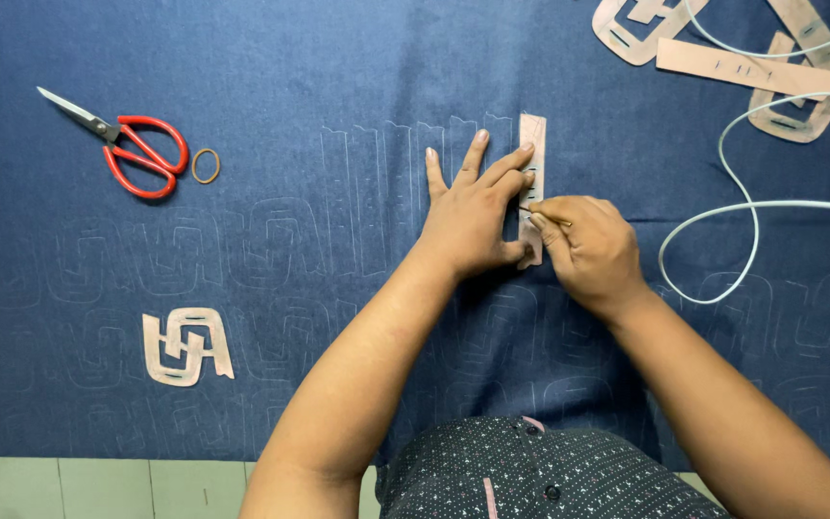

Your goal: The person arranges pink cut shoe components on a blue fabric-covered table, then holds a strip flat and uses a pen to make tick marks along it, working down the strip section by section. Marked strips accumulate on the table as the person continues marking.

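Narrow pink pattern strip (532, 173) lying upright on blue denim cloth (338, 77), just right of frame centre. Pinned flat under spread fingers of left hand (473, 216), open-palmed, gripping nothing. Right hand (588, 245) pinched tight on a thin marking tool (530, 210), tip at the strip's edge. Red-handled scissors (132, 144) and rubber band (206, 165) upper left. Interlocked pink template (184, 348) lower left. White cord (742, 207) and more pink templates (722, 58) upper right.

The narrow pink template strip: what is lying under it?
Under the pink template strip lies the blue denim cloth with faint traced outlines. The left hand covers the strip's middle, so cloth there is hidden.
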